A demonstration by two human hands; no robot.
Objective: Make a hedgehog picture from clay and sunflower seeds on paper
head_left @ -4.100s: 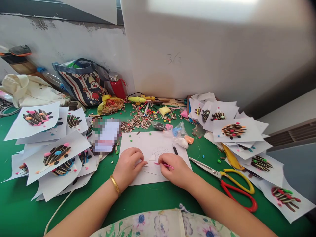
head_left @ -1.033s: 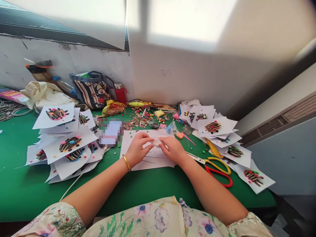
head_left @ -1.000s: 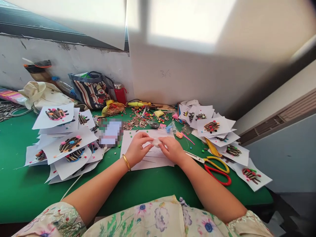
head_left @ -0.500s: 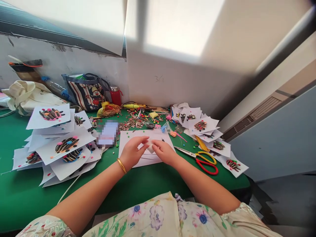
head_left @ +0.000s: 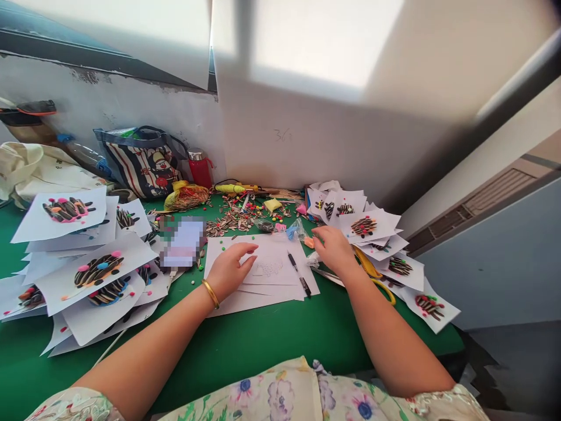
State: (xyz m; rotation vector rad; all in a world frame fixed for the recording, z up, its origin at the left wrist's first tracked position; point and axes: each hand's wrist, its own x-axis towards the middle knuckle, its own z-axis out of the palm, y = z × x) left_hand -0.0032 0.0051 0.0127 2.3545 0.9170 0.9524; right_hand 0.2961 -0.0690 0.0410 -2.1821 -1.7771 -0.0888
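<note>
My left hand (head_left: 228,269) lies on a white sheet (head_left: 280,292) on the green table, fingers stretched toward a faint dotted outline (head_left: 268,268) drawn on it; it holds nothing. A gold bangle sits on that wrist. My right hand (head_left: 335,248) is out at the sheet's right edge, fingers bent, gripping a small clear bag of white clay (head_left: 312,261). Orange and blue clay bags (head_left: 302,235) lie just beyond its fingertips. A black pen (head_left: 298,273) rests on the sheet between my hands.
Sheets bearing seed-and-clay figures are piled at left (head_left: 94,269) and right (head_left: 366,225). Loose sunflower seeds (head_left: 230,219) and clay beads litter the back. A striped bag (head_left: 140,159), red bottle (head_left: 200,169) and yellow glue gun (head_left: 232,188) stand by the wall. Yellow-handled scissors (head_left: 386,290) lie under my right forearm.
My hands, which pinched a white lump together over the sheet, have parted. The right hand swung right to the clay bags; the left dropped flat. The pen and outline are uncovered.
</note>
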